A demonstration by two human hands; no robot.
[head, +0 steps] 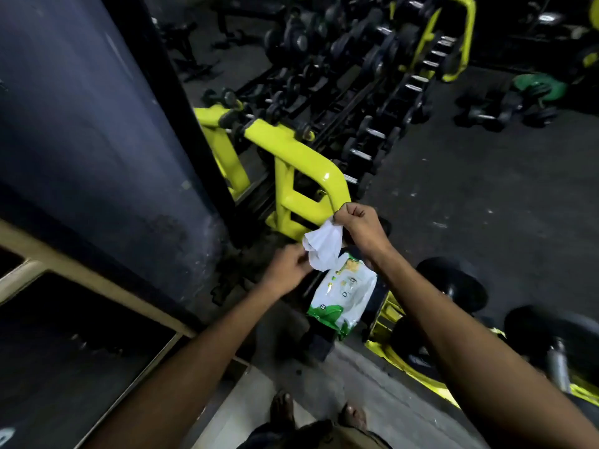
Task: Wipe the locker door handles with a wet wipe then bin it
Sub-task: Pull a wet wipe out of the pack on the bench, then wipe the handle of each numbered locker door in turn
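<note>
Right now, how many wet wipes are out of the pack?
1: the wet wipe, pinched between left hand and right hand above the pack. More may be hidden inside it.

Pinching a crumpled white wet wipe [324,246] by its top edge with the right hand [359,230], gripping its lower left side with the left hand [288,270]. Held just above a white-and-green plastic pack of wipes [343,299] lying on something dark, unclear what. Behind, a bright yellow tubular steel rack [291,150] loaded with black dumbbells [366,131]. Lower left, a beige-framed locker front [97,283] with dark panels. Bare feet [282,406] at the bottom edge.
</note>
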